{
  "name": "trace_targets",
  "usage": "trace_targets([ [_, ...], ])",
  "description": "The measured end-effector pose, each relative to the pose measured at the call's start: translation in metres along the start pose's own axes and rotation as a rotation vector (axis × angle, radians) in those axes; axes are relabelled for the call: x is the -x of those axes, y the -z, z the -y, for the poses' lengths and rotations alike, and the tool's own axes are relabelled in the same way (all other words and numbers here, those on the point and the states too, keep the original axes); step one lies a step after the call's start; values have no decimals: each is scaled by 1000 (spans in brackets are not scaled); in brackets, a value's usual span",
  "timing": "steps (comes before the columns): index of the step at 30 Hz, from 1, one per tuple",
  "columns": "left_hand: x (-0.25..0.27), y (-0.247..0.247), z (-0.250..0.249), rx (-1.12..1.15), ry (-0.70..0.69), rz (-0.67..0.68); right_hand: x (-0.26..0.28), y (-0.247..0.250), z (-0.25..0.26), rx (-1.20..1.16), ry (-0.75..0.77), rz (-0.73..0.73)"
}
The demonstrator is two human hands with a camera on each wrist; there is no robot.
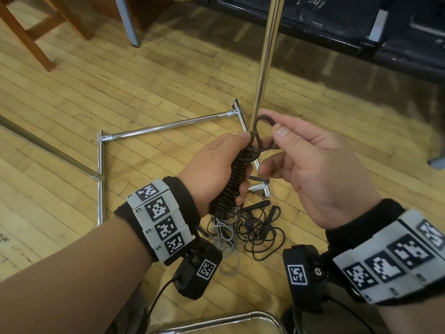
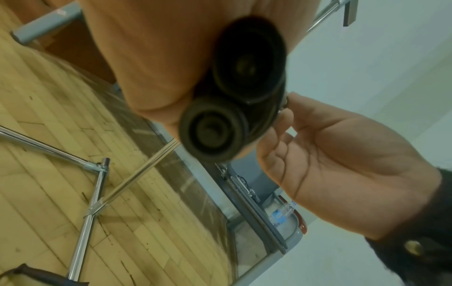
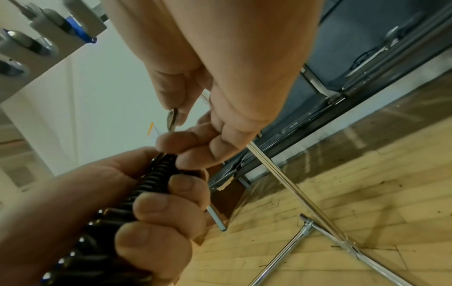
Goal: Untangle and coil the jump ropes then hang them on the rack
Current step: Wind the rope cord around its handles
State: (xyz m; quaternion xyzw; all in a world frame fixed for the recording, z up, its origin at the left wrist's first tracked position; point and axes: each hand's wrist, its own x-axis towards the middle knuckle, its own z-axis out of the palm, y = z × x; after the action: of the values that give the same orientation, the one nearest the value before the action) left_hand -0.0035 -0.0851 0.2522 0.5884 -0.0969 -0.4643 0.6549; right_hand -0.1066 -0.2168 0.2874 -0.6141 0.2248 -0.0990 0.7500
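My left hand (image 1: 224,165) grips a black jump rope (image 1: 234,179) wound tightly round its two handles into a coiled bundle. The round handle ends (image 2: 212,129) show in the left wrist view, and the wound cord (image 3: 137,195) in the right wrist view. My right hand (image 1: 310,162) pinches a loose loop of the cord (image 1: 263,127) at the top of the bundle. A tangle of black and grey jump ropes (image 1: 250,230) lies on the floor below my hands. The chrome rack's upright pole (image 1: 266,59) rises just behind the loop.
The rack's chrome base bars (image 1: 168,125) lie on the wooden floor. A wooden stool (image 1: 36,32) stands at the back left, and a dark bench (image 1: 361,27) runs along the back right. A chrome chair rail (image 1: 216,320) curves at the bottom edge.
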Motion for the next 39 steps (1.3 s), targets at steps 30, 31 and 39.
trace_targets([
  [30, 2, -5, 4, -298, -171, -66, -6, -1, -4, -190, -341, -197],
  [31, 2, -4, 4, -318, -182, -62, -6, -1, -4, -181, -334, -199],
  [39, 2, 0, 3, -477, -206, 36, -4, 0, -2, -85, -322, -186],
])
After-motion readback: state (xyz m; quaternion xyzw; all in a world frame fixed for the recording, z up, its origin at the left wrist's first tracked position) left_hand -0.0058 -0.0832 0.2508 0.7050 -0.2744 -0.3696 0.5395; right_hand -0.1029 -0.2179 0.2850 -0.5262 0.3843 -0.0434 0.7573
